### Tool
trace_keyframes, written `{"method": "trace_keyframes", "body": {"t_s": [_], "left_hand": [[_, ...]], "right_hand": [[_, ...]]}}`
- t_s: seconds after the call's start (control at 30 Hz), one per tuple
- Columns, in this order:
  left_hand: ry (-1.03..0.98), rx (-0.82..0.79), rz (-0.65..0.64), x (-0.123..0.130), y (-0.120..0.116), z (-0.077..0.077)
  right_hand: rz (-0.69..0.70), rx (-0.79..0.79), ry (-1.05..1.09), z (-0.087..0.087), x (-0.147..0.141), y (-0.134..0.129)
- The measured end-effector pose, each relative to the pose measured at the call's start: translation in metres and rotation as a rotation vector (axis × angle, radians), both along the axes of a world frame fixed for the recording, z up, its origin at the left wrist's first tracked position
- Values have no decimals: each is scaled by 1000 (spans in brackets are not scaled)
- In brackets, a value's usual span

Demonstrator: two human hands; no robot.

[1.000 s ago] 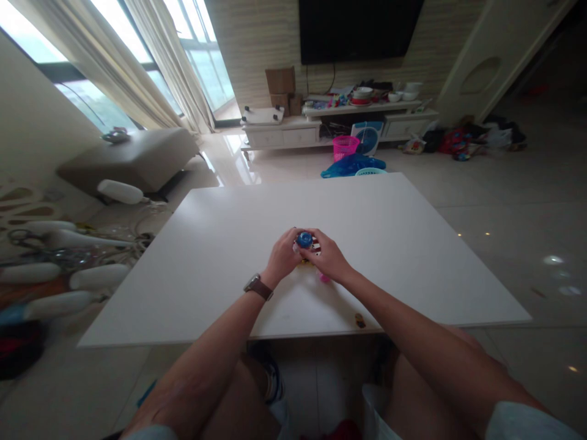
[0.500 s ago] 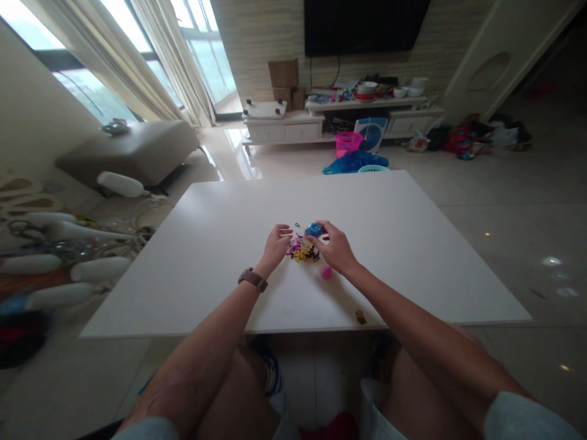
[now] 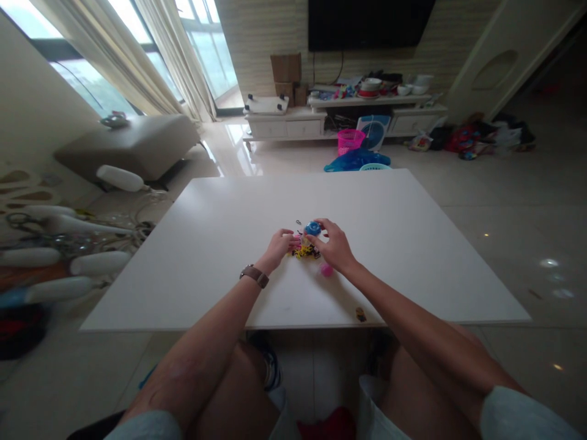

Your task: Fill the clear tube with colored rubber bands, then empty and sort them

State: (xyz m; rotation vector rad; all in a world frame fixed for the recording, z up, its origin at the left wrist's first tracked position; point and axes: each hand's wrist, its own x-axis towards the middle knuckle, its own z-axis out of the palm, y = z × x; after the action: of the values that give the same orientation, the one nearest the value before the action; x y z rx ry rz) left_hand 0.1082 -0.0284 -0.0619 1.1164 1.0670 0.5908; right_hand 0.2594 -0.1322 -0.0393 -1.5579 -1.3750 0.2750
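Note:
My right hand (image 3: 334,245) is closed round a small blue and clear capsule (image 3: 312,228) above the middle of the white table (image 3: 220,244). Under and beside the capsule lies a pile of small yellow, black and pink pieces (image 3: 304,251). My left hand (image 3: 279,247) is at the pile's left side, fingers apart and reaching over the pink pieces; nothing can be seen held in it. A pink ball-like capsule (image 3: 326,269) rests on the table just below my right hand.
A small yellow and brown figure (image 3: 361,315) lies by the table's near edge. One dark loop (image 3: 298,222) sits behind the pile. Bottle-like white lamp parts (image 3: 120,178) stand left of the table. Beyond it are a pink basket (image 3: 350,142) and blue plastic (image 3: 356,160).
My left hand has moved slightly right, over the pink pieces. My right hand still holds the blue capsule in nearly the same place.

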Motion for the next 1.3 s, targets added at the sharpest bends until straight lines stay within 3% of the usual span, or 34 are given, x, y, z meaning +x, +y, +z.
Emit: {"method": "trace_keyframes", "body": {"t_s": [0.2, 0.33, 0.5, 0.6, 0.8, 0.93, 1.07, 1.23, 1.3], "left_hand": [[-32, -8, -44, -1, 4, -10], [-14, 73, -98, -2, 9, -16], [42, 500, -260, -1, 3, -11], [29, 712, -350, 1, -5, -4], [52, 785, -248, 4, -8, 5], [91, 855, -253, 5, -8, 5], [123, 910, -250, 4, -7, 4], [118, 950, -249, 4, -4, 5], [124, 960, -239, 4, -3, 5]], "right_hand": [[9, -10, 1, 4, -3, 4], [-1, -13, 9, 7, -1, 6], [-12, -28, 45, 8, 6, 8], [52, -57, 42, 6, 8, 10], [89, 110, -166, 21, 11, 2], [308, 13, -415, 34, 14, -5], [242, 65, -434, 39, 15, -6], [366, 34, -482, 38, 17, -6], [282, 70, -449, 37, 19, -6]]}}
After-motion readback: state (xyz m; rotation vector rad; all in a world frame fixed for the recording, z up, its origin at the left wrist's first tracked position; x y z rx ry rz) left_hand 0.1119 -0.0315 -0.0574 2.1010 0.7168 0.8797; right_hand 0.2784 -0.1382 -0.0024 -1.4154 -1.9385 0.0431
